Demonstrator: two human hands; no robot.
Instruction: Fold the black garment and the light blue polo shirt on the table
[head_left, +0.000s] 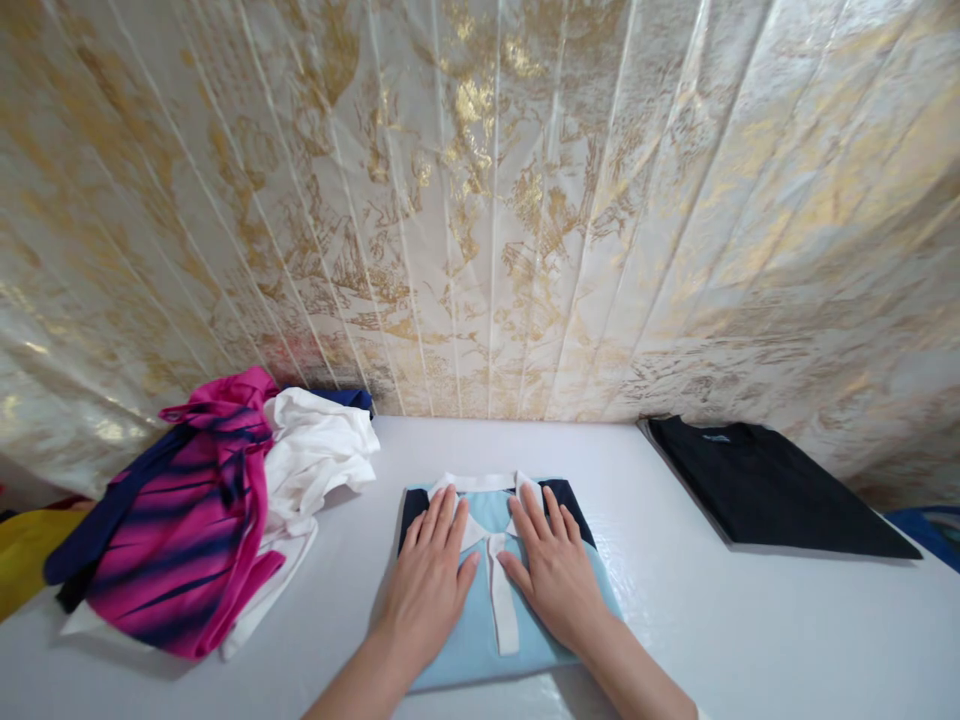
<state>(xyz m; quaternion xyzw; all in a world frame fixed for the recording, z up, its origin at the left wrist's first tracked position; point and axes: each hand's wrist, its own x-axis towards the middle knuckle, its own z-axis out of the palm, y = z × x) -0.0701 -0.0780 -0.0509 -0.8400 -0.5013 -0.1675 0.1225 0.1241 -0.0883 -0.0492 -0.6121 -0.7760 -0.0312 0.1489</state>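
A folded polo shirt [469,655] lies in front of me, light blue with dark shoulders, a white collar and a white button placket. My left hand [426,575] rests flat on its left side, fingertips on the left collar flap. On the right side, my right hand [555,570] lies with fingers spread, its fingertips over the right collar flap and the dark shoulder. Both palms face down on the cloth, and neither hand grips it. Parts of the collar and chest are hidden under the hands.
On the left sits a loose heap with a pink and navy patterned garment [180,540] and a white garment [319,450]. A black folded shirt [772,490] lies at the right on the white table [675,640]. Behind stands a gold-patterned curtain [480,250].
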